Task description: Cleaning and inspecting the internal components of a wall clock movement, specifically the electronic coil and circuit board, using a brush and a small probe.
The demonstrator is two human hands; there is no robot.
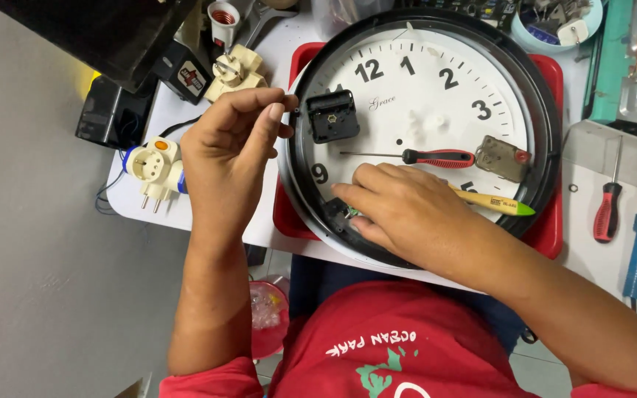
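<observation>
On the red tray lies the round black-rimmed wall clock, holding a black square movement and a red-handled screwdriver. My left hand pinches something too small to tell; my right hand rests loosely, grasping nothing, on the near face. I judge that steadying the rim helps.

A round wall clock with a black rim and white dial lies face up on a red tray, its hands and cover removed. A small black square movement rests on the dial between numerals 12 and 9, beside the left rim.
</observation>
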